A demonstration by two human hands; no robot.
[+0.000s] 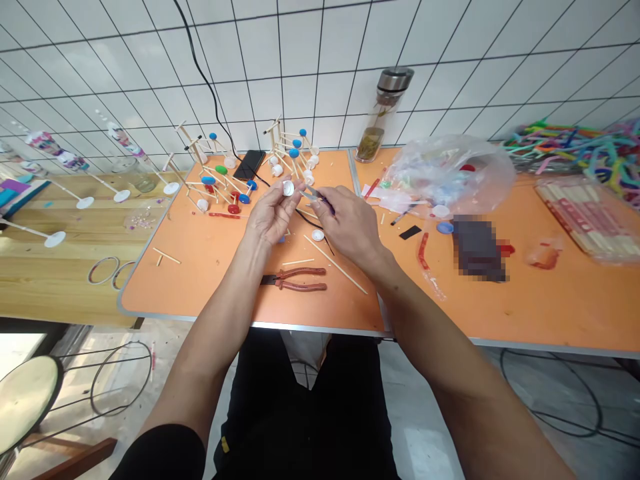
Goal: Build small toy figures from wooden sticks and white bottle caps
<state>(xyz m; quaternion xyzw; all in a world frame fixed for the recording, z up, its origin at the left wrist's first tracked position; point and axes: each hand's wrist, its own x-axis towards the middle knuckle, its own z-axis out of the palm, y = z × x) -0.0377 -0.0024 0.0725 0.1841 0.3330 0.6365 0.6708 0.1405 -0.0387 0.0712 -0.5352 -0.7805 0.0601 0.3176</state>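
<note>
Left hand (270, 217): raised above the orange table, palm turned toward the right hand, holding a white plastic cap (288, 189) up at its fingertips.

Right hand (350, 223): raised just beside the left, holding a small dark-handled tool (319, 199) with its tip close to the cap. The exact kind of tool is too small to tell.

Fingers: the left fingers (280, 197) are together, pinching the cap's rim with the thumb. The right fingers (332, 208) are curled closed around the tool.

Cap position: in the air above the table's middle, between the two hands, not touching the tabletop.

Orange table (200, 273): red-handled pliers (295, 279) lie near the front edge, a loose wooden stick (335, 264) lies just right of them, and a second white cap (317, 235) sits beneath the hands.

Beyond the hands: two stick-and-cap models (200, 170) (293, 153), a black phone (249, 165) and a glass bottle (380, 113) – the bottle stands upright by the tiled wall (310, 60).

Right side: a clear plastic bag (450, 173) of small parts and a heap of colored pipe cleaners (575, 157).
</note>
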